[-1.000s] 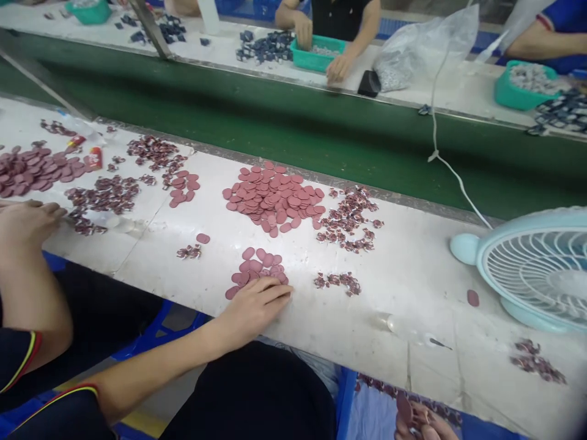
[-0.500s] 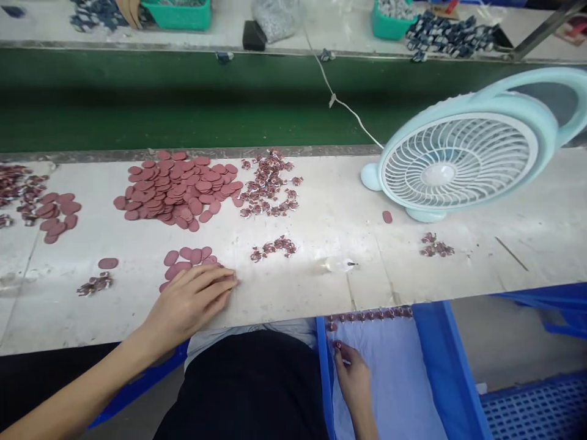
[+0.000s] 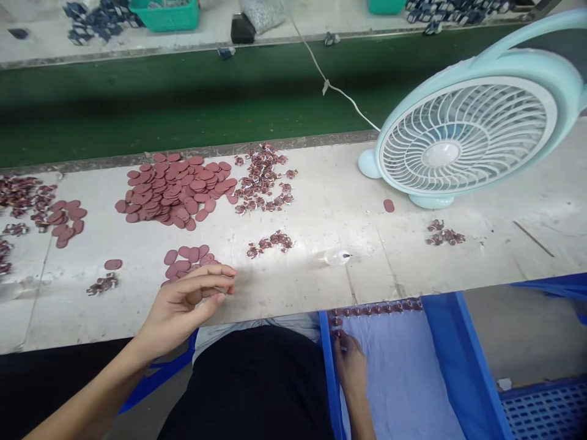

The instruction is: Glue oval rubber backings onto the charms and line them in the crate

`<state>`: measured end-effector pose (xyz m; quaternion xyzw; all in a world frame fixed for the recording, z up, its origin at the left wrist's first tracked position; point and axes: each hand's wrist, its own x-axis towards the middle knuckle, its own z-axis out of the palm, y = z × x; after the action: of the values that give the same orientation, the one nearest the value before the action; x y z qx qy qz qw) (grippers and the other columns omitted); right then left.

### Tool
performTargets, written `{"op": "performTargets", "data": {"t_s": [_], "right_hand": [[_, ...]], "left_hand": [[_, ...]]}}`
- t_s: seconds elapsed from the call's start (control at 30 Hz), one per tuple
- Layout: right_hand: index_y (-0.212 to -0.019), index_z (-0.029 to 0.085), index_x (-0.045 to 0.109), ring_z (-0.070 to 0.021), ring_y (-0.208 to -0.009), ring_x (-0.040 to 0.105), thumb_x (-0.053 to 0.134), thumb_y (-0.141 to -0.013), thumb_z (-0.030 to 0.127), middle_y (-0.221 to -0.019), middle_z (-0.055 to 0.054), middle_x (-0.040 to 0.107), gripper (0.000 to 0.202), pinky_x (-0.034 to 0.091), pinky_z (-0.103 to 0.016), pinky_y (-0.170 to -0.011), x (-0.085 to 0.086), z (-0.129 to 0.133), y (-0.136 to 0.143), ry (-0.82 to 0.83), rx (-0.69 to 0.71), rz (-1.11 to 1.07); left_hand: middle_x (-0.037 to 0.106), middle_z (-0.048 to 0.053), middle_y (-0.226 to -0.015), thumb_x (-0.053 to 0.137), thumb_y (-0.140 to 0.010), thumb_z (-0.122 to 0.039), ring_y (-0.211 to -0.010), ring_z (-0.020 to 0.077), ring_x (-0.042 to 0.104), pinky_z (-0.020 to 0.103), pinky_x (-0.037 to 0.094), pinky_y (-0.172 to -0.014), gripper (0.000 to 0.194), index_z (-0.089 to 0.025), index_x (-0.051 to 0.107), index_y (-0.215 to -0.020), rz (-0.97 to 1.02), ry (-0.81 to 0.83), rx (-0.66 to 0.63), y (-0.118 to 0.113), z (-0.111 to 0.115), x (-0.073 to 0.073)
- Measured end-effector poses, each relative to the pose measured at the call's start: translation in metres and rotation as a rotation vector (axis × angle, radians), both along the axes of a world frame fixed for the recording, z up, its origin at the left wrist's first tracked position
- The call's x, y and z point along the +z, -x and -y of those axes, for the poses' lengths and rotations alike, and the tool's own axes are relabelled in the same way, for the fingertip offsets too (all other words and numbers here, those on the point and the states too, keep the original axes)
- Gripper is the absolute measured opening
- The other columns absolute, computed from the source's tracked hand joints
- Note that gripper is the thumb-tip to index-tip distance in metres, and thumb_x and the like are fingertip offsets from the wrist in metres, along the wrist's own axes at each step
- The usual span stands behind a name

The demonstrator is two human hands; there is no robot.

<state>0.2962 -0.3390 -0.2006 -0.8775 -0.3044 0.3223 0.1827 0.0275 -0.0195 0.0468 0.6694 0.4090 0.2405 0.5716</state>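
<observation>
Stretching across the view, a long white tabletop (image 3: 298, 287) is marked by seams, specks and scuffs, and its far edge is bordered by a grey strip. A large heap of oval, dull red discs (image 3: 174, 189) is spread near that far edge, left of the middle, with a pile of small brown-and-white pieces (image 3: 261, 177) just to its right. A smaller cluster of discs (image 3: 186, 260) is set closer to the near edge, partly covered by the left hand (image 3: 183, 305). That hand is held released — fingers loosely curled, thumb apart, nothing seen in its grasp.

Below the near edge, a blue crate (image 3: 477, 366) is lined with a pale sheet (image 3: 403, 366). A row of pieces (image 3: 380, 308) is laid along its upper end. Near the crate's upper left corner, a small reddish piece (image 3: 339, 334) is pinched between the fingertips of the right hand (image 3: 352, 366).

Toward the right, a pale blue fan (image 3: 463, 134) is stood by the far edge, its white cord (image 3: 351, 101) led away over a green panel (image 3: 183, 104). Beyond, a second bench (image 3: 206, 40) is occupied by a green basket (image 3: 169, 18) and dark blue pieces (image 3: 103, 21).
</observation>
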Motion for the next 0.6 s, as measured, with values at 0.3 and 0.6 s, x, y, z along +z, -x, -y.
{"op": "performTargets", "data": {"t_s": [0.3, 0.6], "right_hand": [[-0.119, 0.017, 0.066, -0.0214, -0.102, 0.068, 0.058, -0.100, 0.046, -0.115, -0.007, 0.069, 0.035, 0.054, -0.046, -0.095, 0.002, -0.002, -0.001, 0.006, 0.009, -0.004], [-0.117, 0.018, 0.067, -0.0206, -0.094, 0.070, 0.056, -0.100, 0.051, -0.106, -0.007, 0.073, 0.039, 0.055, -0.042, -0.090, 0.024, -0.005, -0.005, 0.053, -0.037, -0.059]], "left_hand": [[0.070, 0.009, -0.120, 0.070, -0.091, -0.020, -0.101, 0.0241, 0.070, 0.039, 0.066, -0.084, 0.018, -0.027, 0.080, -0.104, 0.067, 0.094, 0.063, 0.000, -0.001, 0.001], [0.074, 0.009, -0.123, 0.073, -0.089, -0.023, -0.095, 0.0239, 0.074, 0.038, 0.065, -0.084, 0.015, -0.027, 0.081, -0.101, 0.129, 0.233, 0.172, 0.006, 0.000, -0.004]]}}
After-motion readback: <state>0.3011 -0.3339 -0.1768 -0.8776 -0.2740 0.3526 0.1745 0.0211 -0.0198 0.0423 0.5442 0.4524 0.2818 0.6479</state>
